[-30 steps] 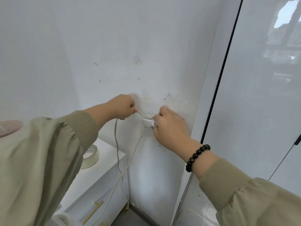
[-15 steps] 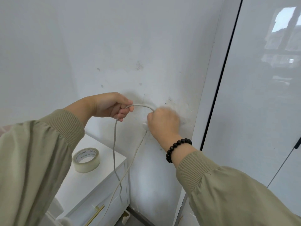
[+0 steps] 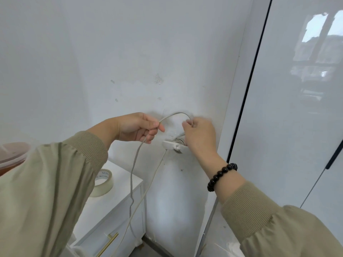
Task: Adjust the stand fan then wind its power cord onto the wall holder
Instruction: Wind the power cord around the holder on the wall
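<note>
1. Left hand and right hand are both pinching the thin grey-white power cord, now arching it above the small white plastic wall holder
2. Another wrap is starting; slack is hanging beside the white cabinet

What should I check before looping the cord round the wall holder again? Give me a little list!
1. Left hand pinches the power cord: ok.
2. Right hand grips the cord's arch: ok.
3. Wall holder stuck firmly on the wall: cannot tell.
4. Turns already on the holder: ok.
5. Hanging cord free of the tape roll: ok.
6. Slack left below: cannot tell.
</note>
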Demonstrator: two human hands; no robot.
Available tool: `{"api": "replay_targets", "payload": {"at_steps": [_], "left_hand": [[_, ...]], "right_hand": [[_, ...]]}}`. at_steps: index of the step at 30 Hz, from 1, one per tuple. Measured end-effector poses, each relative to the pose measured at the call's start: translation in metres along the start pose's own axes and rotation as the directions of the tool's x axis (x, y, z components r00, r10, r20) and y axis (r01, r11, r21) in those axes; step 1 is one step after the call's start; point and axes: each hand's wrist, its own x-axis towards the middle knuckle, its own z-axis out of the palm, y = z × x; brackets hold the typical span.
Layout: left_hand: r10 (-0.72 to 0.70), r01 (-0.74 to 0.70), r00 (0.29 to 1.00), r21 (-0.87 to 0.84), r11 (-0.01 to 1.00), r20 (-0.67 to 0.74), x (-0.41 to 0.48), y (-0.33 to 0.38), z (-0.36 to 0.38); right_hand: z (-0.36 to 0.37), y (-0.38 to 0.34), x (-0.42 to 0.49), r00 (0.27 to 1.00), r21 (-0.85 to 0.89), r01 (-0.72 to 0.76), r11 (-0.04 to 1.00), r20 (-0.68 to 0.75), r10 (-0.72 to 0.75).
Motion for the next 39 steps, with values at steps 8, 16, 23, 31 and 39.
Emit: {"api": "replay_targets", "payload": {"at_steps": [8,16,23,31,39], "left_hand": [[0.058,-0.058,0.998,-0.029,0.998,0.023,0.002,-0.003,-0.001],[0.054,-0.053,0.997,-0.007,0.999,0.056,0.006,0.001,0.015],[0.088,-0.088,0.996,-0.082,0.993,0.003,0.005,0.006,0.020],[0.107,-0.097,0.984,-0.078,0.992,0.141,0.010,0.007,0.029],[0.102,-0.104,0.985,0.006,0.995,0.142,0.015,0.013,0.037]], "right_hand": [[-0.024,-0.005,0.006,0.949,-0.267,0.154,0.951,-0.229,-0.217],[-0.030,-0.018,0.000,0.886,-0.650,0.336,0.682,-0.028,-0.463],[-0.053,-0.018,-0.005,0.822,-0.379,0.299,0.876,-0.363,-0.438],[-0.057,-0.013,-0.001,0.915,-0.372,0.184,0.910,-0.274,-0.297],[-0.034,-0.013,-0.006,0.765,-0.770,0.419,0.481,0.014,-0.644]]}}
